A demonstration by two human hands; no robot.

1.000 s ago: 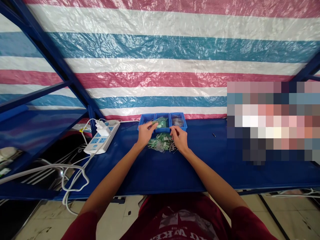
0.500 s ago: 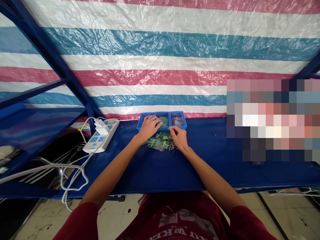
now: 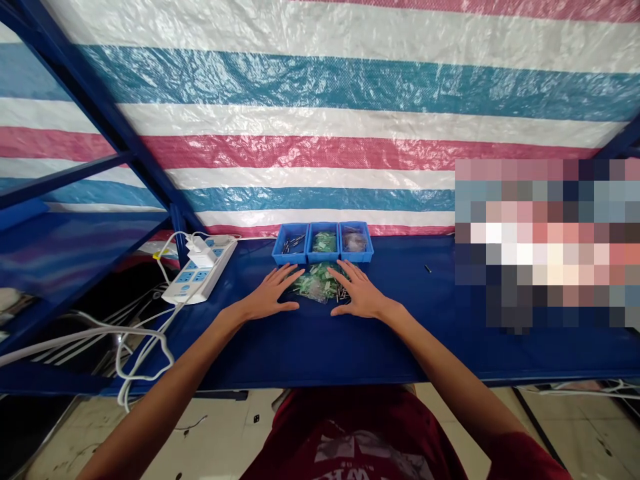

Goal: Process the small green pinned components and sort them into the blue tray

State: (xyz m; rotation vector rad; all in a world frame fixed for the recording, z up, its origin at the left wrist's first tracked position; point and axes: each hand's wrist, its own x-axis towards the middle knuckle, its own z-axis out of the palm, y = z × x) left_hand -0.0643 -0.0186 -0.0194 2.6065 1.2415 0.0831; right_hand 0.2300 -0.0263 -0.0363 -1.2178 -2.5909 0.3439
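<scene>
Left hand (image 3: 271, 294) and right hand (image 3: 364, 293) are standing wide open, fingers spread and gripping nothing, at nine and three o'clock about a mixed pile (image 3: 317, 288) of green pieces (image 3: 328, 287) and metal pins (image 3: 342, 293). Three blue bins (image 3: 323, 257) are sitting just beyond, at eleven, twelve and one o'clock.

shirt (image 3: 360, 410): dark red, 6 o'clock | print (image 3: 331, 451): shows pale blocks, capital letters | right sleeve (image 3: 525, 459): short, dark red, 4–5 o'clock | left hand (image 3: 270, 293), right hand (image 3: 364, 293): bare
</scene>
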